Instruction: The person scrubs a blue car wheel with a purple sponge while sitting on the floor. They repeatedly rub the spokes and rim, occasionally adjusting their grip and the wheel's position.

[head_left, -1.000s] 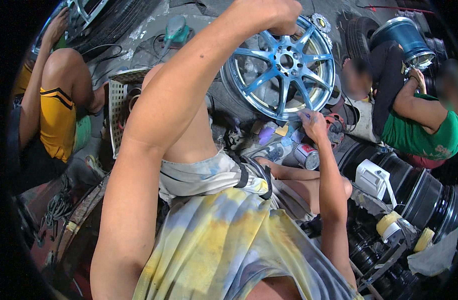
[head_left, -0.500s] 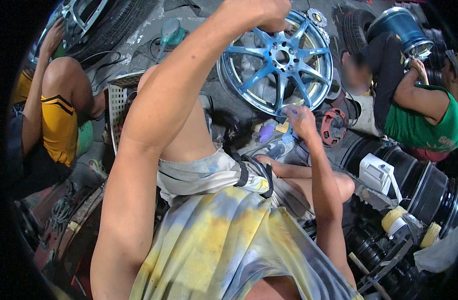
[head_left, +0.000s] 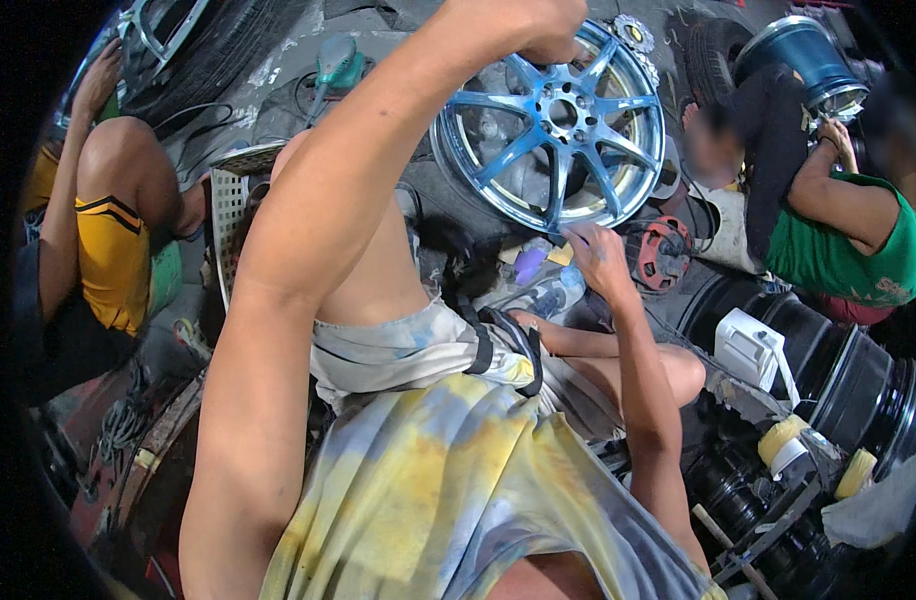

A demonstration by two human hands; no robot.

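Note:
A blue spoked car wheel (head_left: pixel 523 143) leans in front of me, with silvery worn patches on its spokes and rim. My left hand (head_left: pixel 553 32) is curled closed at the rim's upper edge; its fingertips are partly hidden. At the lower edge of the rim, my right hand (head_left: pixel 600 258) has its fingers bent and pressed together, touching or nearly touching the metal. Whatever may be between those fingers is too small to make out. Below the wheel lie a purple piece (head_left: pixel 529 265), a yellow block (head_left: pixel 560 256) and a clear plastic bottle (head_left: pixel 558 296).
A green power sander (head_left: pixel 340 65) lies beyond my left forearm. A perforated crate (head_left: pixel 230 225) stands to the left, near a person in yellow shorts (head_left: pixel 108 255). On the right, a person in green (head_left: pixel 848 235) handles another blue wheel (head_left: pixel 793 55). Black wheels (head_left: pixel 843 370) lie closer.
My right hand has shifted slightly down and left along the lower rim. The wheel has turned or tilted a little. My left hand stays at the upper edge.

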